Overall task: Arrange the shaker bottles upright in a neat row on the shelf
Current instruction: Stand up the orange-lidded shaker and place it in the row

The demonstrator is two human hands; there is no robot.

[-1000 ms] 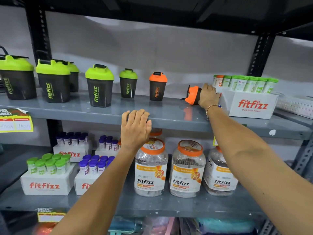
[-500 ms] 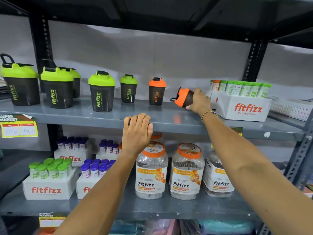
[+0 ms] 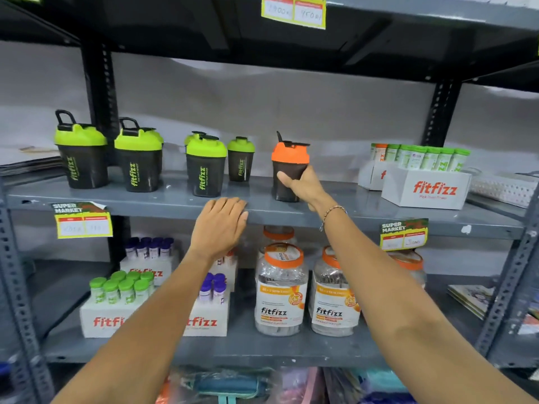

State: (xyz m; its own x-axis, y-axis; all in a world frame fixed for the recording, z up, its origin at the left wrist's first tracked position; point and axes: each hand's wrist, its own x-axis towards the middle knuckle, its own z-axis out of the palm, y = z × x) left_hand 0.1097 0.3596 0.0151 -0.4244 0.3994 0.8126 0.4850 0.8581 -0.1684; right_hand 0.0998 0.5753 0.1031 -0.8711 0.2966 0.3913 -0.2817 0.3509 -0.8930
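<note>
On the grey middle shelf point(image 3: 364, 209) several black shaker bottles with green lids stand upright in a loose row: two large ones point(image 3: 80, 153) point(image 3: 137, 161) at the left, a medium one point(image 3: 205, 170), a small one point(image 3: 240, 160). To their right my right hand point(image 3: 303, 188) grips the dark body of an orange-lidded shaker point(image 3: 290, 154). It is upright with its base at the shelf surface. My left hand point(image 3: 221, 221) lies flat on the shelf's front edge, holding nothing. Only one orange-lidded bottle shows.
A white fitfizz box point(image 3: 425, 191) of green-capped tubes and a white basket point(image 3: 501, 188) fill the shelf's right end. A black upright post point(image 3: 99, 91) stands behind the large shakers. Below are jars point(image 3: 281, 290), tube boxes point(image 3: 110, 316) and price tags point(image 3: 83, 220).
My right hand lifted the orange-lidded shaker from lying on its side by the fitfizz box, turned it upright and carried it left. The left hand stayed on the shelf edge.
</note>
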